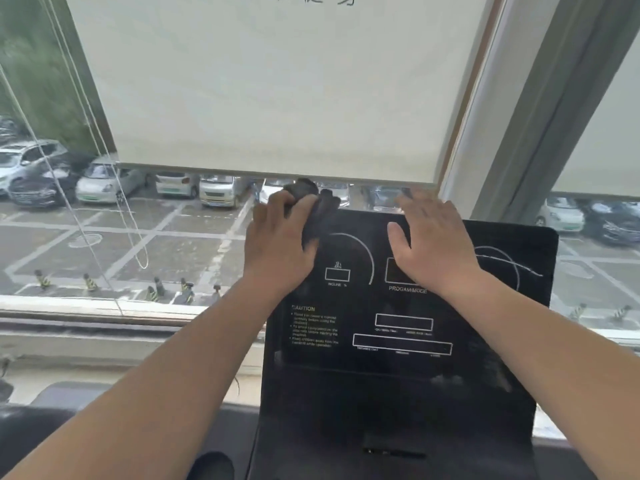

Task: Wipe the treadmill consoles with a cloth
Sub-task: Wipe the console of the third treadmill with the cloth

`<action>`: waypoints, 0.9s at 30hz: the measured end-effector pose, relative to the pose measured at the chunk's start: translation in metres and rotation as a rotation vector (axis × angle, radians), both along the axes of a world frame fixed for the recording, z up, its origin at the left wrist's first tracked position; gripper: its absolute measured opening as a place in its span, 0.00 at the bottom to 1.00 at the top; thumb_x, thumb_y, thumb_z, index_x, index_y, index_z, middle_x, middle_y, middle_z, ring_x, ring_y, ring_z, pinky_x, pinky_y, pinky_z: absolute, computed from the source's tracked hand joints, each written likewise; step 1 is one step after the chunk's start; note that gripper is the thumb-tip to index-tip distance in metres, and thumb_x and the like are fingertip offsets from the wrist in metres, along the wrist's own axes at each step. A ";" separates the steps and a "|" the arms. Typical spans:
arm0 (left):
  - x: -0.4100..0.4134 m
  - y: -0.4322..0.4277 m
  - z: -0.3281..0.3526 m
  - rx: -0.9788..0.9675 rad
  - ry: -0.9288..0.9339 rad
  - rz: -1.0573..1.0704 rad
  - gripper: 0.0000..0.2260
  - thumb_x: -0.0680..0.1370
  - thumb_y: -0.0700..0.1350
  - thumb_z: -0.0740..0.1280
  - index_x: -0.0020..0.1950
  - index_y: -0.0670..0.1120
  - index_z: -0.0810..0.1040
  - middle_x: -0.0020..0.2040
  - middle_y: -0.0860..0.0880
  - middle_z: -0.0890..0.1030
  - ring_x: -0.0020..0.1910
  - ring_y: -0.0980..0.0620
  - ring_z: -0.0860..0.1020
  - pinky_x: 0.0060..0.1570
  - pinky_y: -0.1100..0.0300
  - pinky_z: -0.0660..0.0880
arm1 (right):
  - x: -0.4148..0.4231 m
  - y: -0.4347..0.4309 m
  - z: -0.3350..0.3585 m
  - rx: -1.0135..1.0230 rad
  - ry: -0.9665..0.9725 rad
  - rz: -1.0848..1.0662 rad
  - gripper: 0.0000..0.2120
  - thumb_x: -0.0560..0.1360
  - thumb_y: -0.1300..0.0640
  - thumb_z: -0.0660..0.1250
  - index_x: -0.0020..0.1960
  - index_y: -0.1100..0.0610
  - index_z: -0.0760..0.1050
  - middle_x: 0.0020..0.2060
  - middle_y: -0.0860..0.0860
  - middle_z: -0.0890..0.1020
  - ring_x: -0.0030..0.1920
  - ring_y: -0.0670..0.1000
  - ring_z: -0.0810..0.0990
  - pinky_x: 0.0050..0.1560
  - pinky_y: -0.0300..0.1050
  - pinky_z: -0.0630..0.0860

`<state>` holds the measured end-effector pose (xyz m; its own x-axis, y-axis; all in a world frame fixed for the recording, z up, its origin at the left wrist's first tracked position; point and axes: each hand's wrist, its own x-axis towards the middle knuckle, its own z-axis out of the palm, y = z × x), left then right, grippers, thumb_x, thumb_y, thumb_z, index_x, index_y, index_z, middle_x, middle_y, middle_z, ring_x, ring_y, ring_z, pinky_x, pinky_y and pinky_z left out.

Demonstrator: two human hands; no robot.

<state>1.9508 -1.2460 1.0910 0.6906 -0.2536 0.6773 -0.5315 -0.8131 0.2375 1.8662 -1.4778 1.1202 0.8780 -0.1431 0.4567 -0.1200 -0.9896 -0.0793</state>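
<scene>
A black treadmill console (398,341) with white printed boxes and a caution text fills the lower middle of the view. My left hand (280,237) grips a dark cloth (320,206) and holds it against the console's upper left corner. My right hand (433,237) lies flat with straight fingers on the upper middle of the panel, over the program box. Part of the cloth is hidden under my left palm.
A window with a lowered white roller blind (277,81) stands right behind the console, and its cord (114,202) hangs at the left. A grey window frame post (519,133) rises at the right. The sill (104,327) runs along the left.
</scene>
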 end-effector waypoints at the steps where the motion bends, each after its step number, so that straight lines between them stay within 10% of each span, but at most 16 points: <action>1: 0.001 -0.005 -0.011 0.030 0.015 -0.002 0.31 0.74 0.56 0.72 0.76 0.57 0.66 0.69 0.47 0.63 0.64 0.40 0.66 0.63 0.43 0.73 | 0.003 -0.007 -0.004 0.011 0.034 -0.022 0.29 0.83 0.42 0.50 0.80 0.53 0.62 0.80 0.53 0.65 0.81 0.55 0.59 0.82 0.58 0.49; 10: -0.047 0.001 -0.132 0.035 -0.017 -0.085 0.28 0.65 0.55 0.76 0.64 0.54 0.78 0.58 0.46 0.71 0.51 0.40 0.73 0.49 0.46 0.78 | 0.015 -0.015 -0.041 0.121 -0.189 -0.003 0.23 0.83 0.45 0.56 0.75 0.51 0.69 0.71 0.48 0.74 0.76 0.51 0.66 0.82 0.58 0.48; 15: -0.089 0.025 -0.191 0.381 0.064 -0.365 0.28 0.60 0.56 0.74 0.60 0.55 0.76 0.50 0.49 0.69 0.43 0.44 0.72 0.34 0.49 0.78 | 0.013 -0.020 -0.044 0.108 -0.204 0.027 0.24 0.83 0.46 0.57 0.76 0.52 0.68 0.71 0.48 0.74 0.76 0.52 0.66 0.82 0.58 0.49; 27: -0.012 -0.040 -0.020 -0.067 0.028 0.043 0.25 0.73 0.55 0.73 0.67 0.56 0.69 0.64 0.47 0.63 0.60 0.42 0.69 0.51 0.48 0.77 | 0.004 -0.038 -0.028 0.131 -0.025 0.080 0.27 0.84 0.45 0.51 0.83 0.47 0.58 0.82 0.43 0.60 0.82 0.45 0.52 0.83 0.51 0.45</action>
